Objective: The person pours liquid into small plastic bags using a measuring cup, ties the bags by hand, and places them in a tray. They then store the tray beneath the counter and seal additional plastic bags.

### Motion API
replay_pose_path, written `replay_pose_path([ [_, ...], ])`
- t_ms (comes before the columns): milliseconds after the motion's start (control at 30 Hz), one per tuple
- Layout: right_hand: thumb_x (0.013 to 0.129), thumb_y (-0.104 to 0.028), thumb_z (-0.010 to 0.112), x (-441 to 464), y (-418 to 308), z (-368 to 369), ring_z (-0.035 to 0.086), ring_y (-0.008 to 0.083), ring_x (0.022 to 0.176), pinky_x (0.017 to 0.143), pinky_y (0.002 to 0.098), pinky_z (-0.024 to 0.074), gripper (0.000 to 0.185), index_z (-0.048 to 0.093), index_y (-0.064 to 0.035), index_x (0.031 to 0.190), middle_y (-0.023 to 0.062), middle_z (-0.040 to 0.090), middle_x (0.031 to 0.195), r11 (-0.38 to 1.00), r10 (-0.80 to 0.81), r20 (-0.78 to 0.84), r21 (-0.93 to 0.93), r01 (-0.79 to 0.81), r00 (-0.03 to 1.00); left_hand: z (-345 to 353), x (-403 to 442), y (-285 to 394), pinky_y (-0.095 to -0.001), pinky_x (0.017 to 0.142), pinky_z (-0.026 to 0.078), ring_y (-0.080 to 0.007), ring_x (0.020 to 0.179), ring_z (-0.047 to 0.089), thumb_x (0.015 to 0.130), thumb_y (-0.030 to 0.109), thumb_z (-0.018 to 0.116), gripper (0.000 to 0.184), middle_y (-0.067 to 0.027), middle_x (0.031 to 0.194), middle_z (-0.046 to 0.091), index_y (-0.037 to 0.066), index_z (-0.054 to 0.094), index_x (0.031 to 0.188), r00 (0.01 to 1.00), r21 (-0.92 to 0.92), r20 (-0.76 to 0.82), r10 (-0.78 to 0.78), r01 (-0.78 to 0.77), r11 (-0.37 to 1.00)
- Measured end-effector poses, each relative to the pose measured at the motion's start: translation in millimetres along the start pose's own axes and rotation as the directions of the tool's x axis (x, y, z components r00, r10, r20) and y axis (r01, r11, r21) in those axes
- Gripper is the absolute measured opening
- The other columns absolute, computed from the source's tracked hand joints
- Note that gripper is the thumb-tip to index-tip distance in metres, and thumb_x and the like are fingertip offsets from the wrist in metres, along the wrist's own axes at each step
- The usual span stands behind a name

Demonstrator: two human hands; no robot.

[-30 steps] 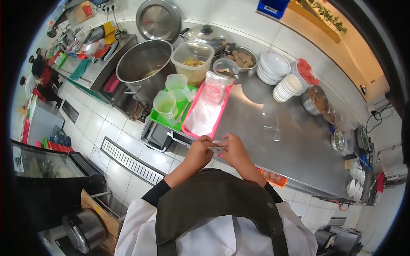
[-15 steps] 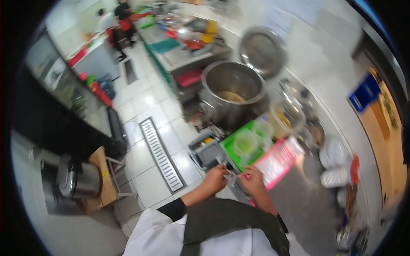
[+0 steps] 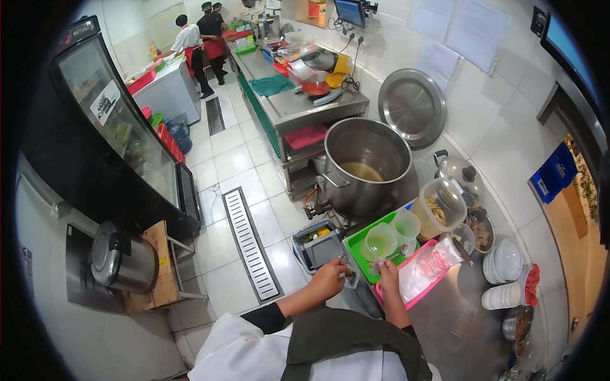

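My left hand [image 3: 329, 279] is closed on a clear plastic piece [image 3: 351, 277], thin and crumpled, over the counter's left edge. My right hand [image 3: 387, 279] is pinched on something small and clear that I cannot make out, at the near edge of the green tray [image 3: 358, 249]. Two clear jugs, one of them the nearer jug [image 3: 380, 240], stand in that tray. Right of it lies a pink tray [image 3: 416, 298] with white sheets and a plastic packet [image 3: 438, 255]. A grey bin [image 3: 321, 249] sits just beyond my left hand.
A large steel pot [image 3: 368, 159] stands beyond the trays. Bowls [image 3: 503, 261] and cups [image 3: 502, 296] are stacked at the right. A floor drain [image 3: 251, 244] runs along the tiles. Several people [image 3: 213, 38] stand far off, at the back left. A black fridge [image 3: 121, 120] is at the left.
The view has swung left, bringing the fridge, the aisle and the people further into sight. My hands have moved apart and now sit near the grey bin and green tray.
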State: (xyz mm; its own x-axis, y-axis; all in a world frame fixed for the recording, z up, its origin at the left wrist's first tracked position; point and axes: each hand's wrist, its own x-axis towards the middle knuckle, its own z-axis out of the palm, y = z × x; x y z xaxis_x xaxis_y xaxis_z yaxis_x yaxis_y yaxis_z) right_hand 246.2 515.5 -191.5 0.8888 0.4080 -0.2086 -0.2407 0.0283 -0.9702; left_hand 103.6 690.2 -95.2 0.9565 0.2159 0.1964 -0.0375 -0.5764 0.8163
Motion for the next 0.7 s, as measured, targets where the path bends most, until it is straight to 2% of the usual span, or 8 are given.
replay_pose_path([
  [33,0.094,-0.008,0.046,0,0,-2,0.059,0.0137,0.078,0.073,0.0247,0.0458,0.015,0.059,0.0005,0.096,0.0073,0.063,0.084,1.0,-0.027,-0.011,0.015,0.027,1.0,3,-4,7,-0.0345,0.068,0.051,-0.0269,0.071,0.062,0.071,-0.003,0.06,0.024,-0.0135,0.094,0.059,0.002,0.068,0.093,1.0,0.0,0.007,-0.022,0.022,1.0],
  [133,0.091,-0.006,0.044,1,-3,-5,0.054,0.0119,0.07,0.067,0.0242,0.0431,0.013,0.056,-0.0013,0.088,0.0035,0.056,0.075,0.991,-0.089,-0.041,0.098,0.093,0.995,13,-15,23,-0.0394,0.078,0.051,-0.0355,0.088,0.061,0.07,-0.002,0.058,0.025,-0.0184,0.099,0.06,0.0,0.068,0.092,0.992,-0.045,0.052,-0.113,0.116,0.992],
  [233,0.087,-0.004,0.044,4,-14,-8,0.049,0.0104,0.065,0.061,0.0235,0.0397,0.012,0.055,-0.003,0.083,0.001,0.051,0.07,0.969,-0.107,-0.083,0.212,0.123,0.991,19,-27,37,-0.0368,0.071,0.051,-0.0312,0.081,0.063,0.071,0.0,0.061,0.024,-0.018,0.098,0.059,-0.001,0.068,0.094,0.968,-0.126,0.084,-0.239,0.248,0.961],
  [300,0.085,-0.004,0.046,5,-13,-14,0.047,0.0098,0.063,0.059,0.023,0.0378,0.011,0.056,-0.0037,0.081,0.0005,0.05,0.069,0.961,-0.098,-0.125,0.245,0.126,0.987,30,-34,23,-0.0317,0.062,0.051,-0.0217,0.066,0.061,0.073,0.001,0.062,0.024,-0.0141,0.099,0.06,0.0,0.068,0.096,0.983,-0.093,0.004,-0.183,0.182,0.979],
  [333,0.083,-0.004,0.048,9,-8,-21,0.047,0.0093,0.06,0.056,0.0226,0.0375,0.01,0.056,-0.0039,0.077,0.0005,0.05,0.069,0.954,-0.142,-0.113,0.249,0.167,0.983,32,-36,23,-0.0292,0.057,0.05,-0.0169,0.059,0.061,0.074,0.001,0.063,0.024,-0.0121,0.1,0.06,0.0,0.068,0.097,0.988,-0.077,-0.035,-0.153,0.15,0.986],
  [467,0.082,-0.004,0.05,-9,-27,-44,0.046,0.01,0.058,0.057,0.0218,0.0384,0.007,0.057,-0.0032,0.083,0.0012,0.052,0.069,0.952,-0.074,-0.045,0.293,0.084,0.996,27,-34,45,-0.0274,0.058,0.051,-0.0157,0.062,0.062,0.074,0.002,0.064,0.025,-0.0118,0.101,0.06,0.0,0.067,0.099,0.96,-0.108,0.01,-0.279,0.279,0.954],
  [633,0.082,-0.009,0.058,-56,-96,-70,0.046,0.007,0.056,0.055,0.0207,0.0366,0.006,0.059,-0.0032,0.081,-0.0009,0.051,0.065,0.903,-0.121,0.001,0.416,0.109,0.993,36,-26,50,-0.0284,0.056,0.05,-0.0163,0.058,0.059,0.071,0.003,0.067,0.029,-0.0123,0.099,0.058,0.001,0.067,0.1,0.979,-0.181,-0.008,-0.203,0.199,0.963],
  [700,0.081,-0.008,0.062,-78,-124,-88,0.046,0.0057,0.057,0.055,0.0198,0.0357,0.005,0.06,-0.0028,0.082,-0.0015,0.052,0.066,0.915,-0.17,0.009,0.372,0.154,0.985,48,-14,63,-0.0282,0.056,0.05,-0.0158,0.059,0.059,0.071,0.003,0.068,0.03,-0.0119,0.098,0.058,0.001,0.066,0.101,0.984,-0.212,0.01,-0.178,0.176,0.961],
])
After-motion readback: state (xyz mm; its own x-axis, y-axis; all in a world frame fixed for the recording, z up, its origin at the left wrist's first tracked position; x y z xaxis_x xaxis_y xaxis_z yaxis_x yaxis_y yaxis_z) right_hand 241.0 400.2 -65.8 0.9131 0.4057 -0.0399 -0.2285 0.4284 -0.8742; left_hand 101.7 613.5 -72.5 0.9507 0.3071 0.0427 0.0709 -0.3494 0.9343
